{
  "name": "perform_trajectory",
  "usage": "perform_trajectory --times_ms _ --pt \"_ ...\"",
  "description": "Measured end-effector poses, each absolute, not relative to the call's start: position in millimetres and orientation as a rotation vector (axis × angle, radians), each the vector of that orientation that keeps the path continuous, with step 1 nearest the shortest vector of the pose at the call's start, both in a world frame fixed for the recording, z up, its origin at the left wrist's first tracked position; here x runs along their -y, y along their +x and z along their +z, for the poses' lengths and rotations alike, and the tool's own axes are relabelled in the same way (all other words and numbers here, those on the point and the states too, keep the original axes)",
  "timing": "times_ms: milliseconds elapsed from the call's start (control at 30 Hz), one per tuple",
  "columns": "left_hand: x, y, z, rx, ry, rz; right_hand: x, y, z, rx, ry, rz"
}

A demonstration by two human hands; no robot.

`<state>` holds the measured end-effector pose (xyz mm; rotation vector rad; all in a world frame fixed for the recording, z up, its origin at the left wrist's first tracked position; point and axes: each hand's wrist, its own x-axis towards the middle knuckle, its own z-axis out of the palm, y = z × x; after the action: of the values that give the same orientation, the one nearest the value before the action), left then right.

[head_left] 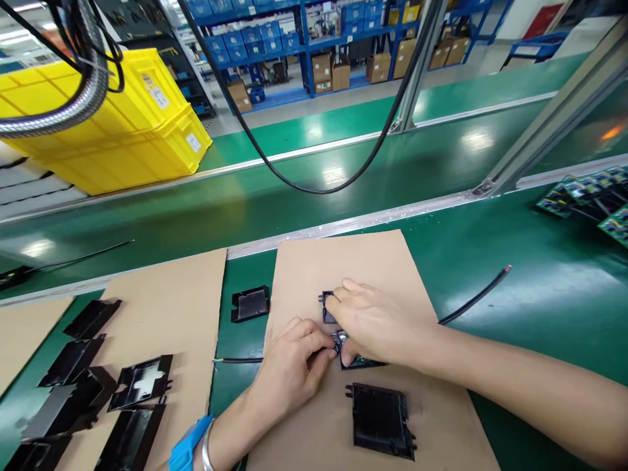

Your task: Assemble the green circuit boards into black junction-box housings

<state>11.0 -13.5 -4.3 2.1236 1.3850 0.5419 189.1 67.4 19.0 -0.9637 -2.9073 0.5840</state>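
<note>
A small black plastic case point(363, 364) with a green circuit board inside lies on a sheet of brown cardboard point(343, 255). My left hand point(297, 360) is closed in a pinch at the left end of this case. A black cable point(240, 360) with stripped wire ends runs in under that hand, and the pinch seems to be on it. My right hand point(375, 320) reaches over from the right, its fingers curled and its thumb down on the case. Its fingertips also cover part of another small black case piece point(328, 309). My fingers hide much of the contact.
Below lies a black case half point(380, 418); another point(250, 304) is at the upper left. Several black cases point(140, 383) lie on the left cardboard. A cable end point(475, 297) sticks out at right, near circuit boards point(589, 190). A black cable point(314, 190) hangs ahead.
</note>
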Motion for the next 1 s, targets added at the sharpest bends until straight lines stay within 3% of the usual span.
perform_trajectory --times_ms 200,400,567,800,1000 --pt "16.4 11.1 -7.9 -1.399 2.209 0.48 -75.0 190.7 19.6 2.911 -0.925 0.596" --pt "29.2 2.5 -2.9 -1.531 2.363 0.316 -58.5 281.2 15.3 2.65 -0.889 0.778" --pt "30.7 -10.3 13.1 -1.562 2.431 0.284 -54.6 332.7 0.1 2.604 -1.061 0.703" --pt "-108.9 -34.6 61.3 -1.883 2.477 0.352 -177.7 297.2 27.9 2.475 -0.973 0.268" --pt "-214.6 -46.1 42.6 -2.035 2.406 0.283 -266.3 255.9 33.4 2.461 -1.078 0.173"
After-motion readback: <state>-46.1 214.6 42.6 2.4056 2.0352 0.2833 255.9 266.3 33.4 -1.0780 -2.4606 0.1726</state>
